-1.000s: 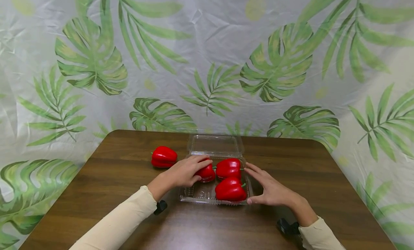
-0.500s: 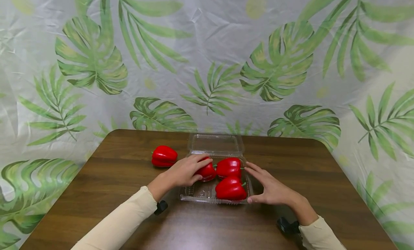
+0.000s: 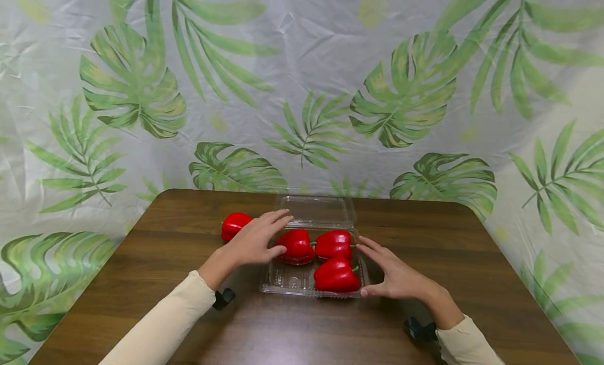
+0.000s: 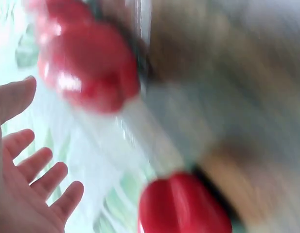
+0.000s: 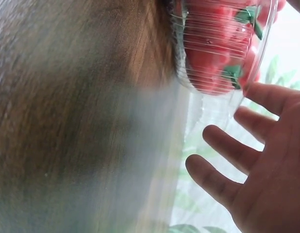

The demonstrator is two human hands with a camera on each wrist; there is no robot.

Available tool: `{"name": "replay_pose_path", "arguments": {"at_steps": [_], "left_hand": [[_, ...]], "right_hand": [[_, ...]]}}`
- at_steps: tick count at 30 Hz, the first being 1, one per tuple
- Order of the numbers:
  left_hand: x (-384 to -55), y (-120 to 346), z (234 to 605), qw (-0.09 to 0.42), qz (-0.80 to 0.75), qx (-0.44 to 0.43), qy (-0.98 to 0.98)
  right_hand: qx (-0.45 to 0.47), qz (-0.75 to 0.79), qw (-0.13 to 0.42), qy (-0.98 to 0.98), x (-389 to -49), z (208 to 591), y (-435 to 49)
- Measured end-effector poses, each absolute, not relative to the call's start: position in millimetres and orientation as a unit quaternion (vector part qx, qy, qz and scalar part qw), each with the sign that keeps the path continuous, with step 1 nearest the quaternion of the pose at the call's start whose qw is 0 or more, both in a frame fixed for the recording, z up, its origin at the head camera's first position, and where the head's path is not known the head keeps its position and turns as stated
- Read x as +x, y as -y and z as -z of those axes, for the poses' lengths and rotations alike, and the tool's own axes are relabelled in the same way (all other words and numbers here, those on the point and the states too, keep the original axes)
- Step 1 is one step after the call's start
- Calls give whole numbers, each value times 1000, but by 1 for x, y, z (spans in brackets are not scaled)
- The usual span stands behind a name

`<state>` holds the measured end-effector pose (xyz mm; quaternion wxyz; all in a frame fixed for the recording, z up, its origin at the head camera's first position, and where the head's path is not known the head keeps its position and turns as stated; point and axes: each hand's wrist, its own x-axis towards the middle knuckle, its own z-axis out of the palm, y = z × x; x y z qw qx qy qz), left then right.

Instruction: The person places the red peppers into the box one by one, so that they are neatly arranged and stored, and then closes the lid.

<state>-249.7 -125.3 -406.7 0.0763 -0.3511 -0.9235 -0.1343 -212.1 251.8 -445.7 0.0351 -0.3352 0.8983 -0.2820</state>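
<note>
A clear plastic clamshell box [image 3: 292,285] lies open on the table and holds three red bell peppers: one at back left [image 3: 296,247], another at back right [image 3: 332,244], the third at front right [image 3: 336,277]. My left hand [image 3: 252,242] hovers beside the back-left pepper, fingers spread and holding nothing; the left wrist view shows a gap between the fingers [image 4: 56,177] and a pepper [image 4: 86,68]. Outside the box, a fourth pepper [image 3: 232,226] is partly hidden behind that hand. At the box's right wall, my right hand [image 3: 394,270] rests its extended fingertips along the rim.
The box's hinged lid [image 3: 315,210] is folded back toward the far table edge. Under everything is a brown wooden table [image 3: 424,234], backed by a leaf-print cloth [image 3: 306,66]. Both wrist views are partly blurred.
My left hand has let go of the back-left pepper and moved left, toward the loose pepper, with its fingers now straighter. That pepper stays in the box. My right hand has not moved.
</note>
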Motion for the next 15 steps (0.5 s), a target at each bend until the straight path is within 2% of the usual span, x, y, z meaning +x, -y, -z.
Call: {"name": "replay_pose_path", "arguments": {"at_steps": [9, 15], "left_hand": [[-249, 196, 388, 122, 162, -273, 940], [-249, 238, 394, 108, 159, -218, 957]], "right_hand": [[-336, 285, 37, -897, -211, 444, -250], [-329, 288, 44, -898, -211, 445, -250]]}}
